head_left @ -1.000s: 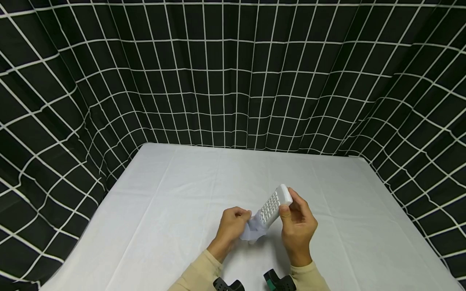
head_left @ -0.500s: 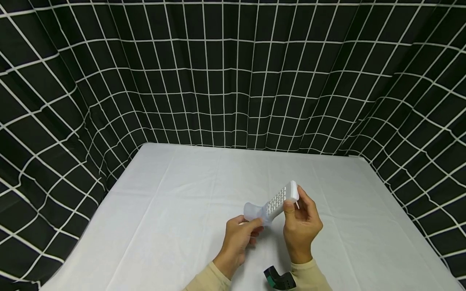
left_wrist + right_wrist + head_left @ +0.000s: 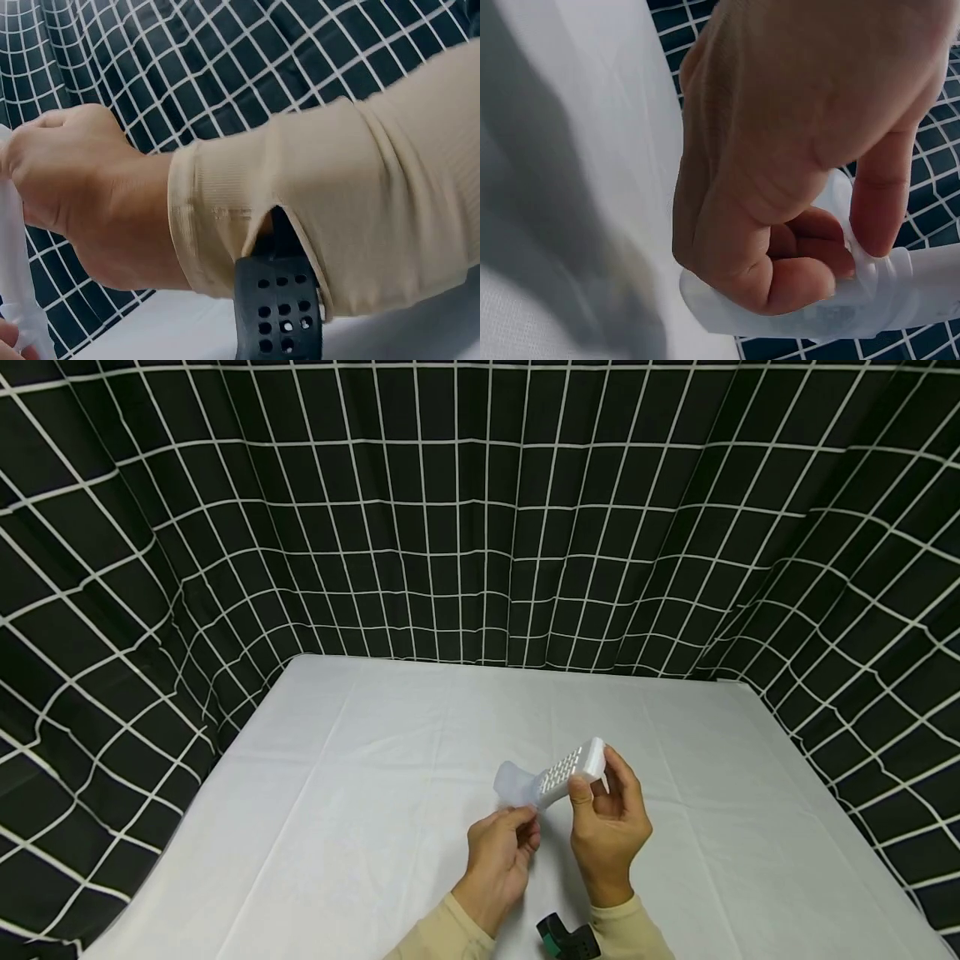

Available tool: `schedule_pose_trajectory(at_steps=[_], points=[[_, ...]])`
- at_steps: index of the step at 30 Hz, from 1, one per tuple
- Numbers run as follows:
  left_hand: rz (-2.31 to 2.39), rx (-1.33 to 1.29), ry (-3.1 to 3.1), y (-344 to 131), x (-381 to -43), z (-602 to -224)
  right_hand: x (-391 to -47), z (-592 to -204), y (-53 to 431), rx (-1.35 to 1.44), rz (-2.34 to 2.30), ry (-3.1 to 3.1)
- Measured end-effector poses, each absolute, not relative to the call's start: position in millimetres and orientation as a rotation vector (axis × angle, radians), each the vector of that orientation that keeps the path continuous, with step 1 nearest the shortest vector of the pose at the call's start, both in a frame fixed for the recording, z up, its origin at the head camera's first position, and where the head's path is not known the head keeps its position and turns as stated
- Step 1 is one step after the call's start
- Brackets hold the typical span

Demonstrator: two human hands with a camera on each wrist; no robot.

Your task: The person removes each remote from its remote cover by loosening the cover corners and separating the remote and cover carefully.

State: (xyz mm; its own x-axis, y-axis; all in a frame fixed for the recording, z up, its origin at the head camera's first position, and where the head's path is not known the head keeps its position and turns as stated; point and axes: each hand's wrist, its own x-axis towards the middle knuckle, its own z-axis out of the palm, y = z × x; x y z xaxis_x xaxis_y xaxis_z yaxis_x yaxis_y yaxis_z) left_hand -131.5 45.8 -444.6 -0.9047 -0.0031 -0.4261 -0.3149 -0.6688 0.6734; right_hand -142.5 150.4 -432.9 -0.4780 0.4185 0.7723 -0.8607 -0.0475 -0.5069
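Note:
A white remote control (image 3: 562, 772) with rows of light keys is held tilted above the table, its far end up to the right. My right hand (image 3: 611, 839) grips that upper end, thumb on the near edge and fingers behind. Around the lower end sits a translucent, soft-looking cover (image 3: 516, 783), its loose part flaring out to the left. Thumb and fingers of my left hand (image 3: 498, 856) pinch the cover's near edge. In the right wrist view, curled fingers hold the cover (image 3: 780, 322). The left wrist view cuts off the white item at its left edge.
A white cloth (image 3: 360, 827) covers the table under both hands. Black curtains (image 3: 480, 527) with a white grid hang behind and along both sides. A black wrist device (image 3: 567, 937) sits at my right cuff.
The cover's loose part has swung from hanging below the remote control to sticking out at its left. My left hand has shifted right along the cover. The remote control now lies flatter.

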Motion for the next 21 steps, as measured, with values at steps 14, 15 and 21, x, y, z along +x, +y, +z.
schedule_pose_trajectory(at_steps=[14,15,21], points=[[2.656,-0.646,1.606,45,-142,-452,-144,-437,151,0.522,1.644,-1.303],[2.651,-0.655,1.636,45,-142,-454,-143,-436,151,0.518,1.647,-1.296],[2.610,-0.670,1.740,39,-146,-460,-143,-435,150,0.508,1.656,-1.268]])
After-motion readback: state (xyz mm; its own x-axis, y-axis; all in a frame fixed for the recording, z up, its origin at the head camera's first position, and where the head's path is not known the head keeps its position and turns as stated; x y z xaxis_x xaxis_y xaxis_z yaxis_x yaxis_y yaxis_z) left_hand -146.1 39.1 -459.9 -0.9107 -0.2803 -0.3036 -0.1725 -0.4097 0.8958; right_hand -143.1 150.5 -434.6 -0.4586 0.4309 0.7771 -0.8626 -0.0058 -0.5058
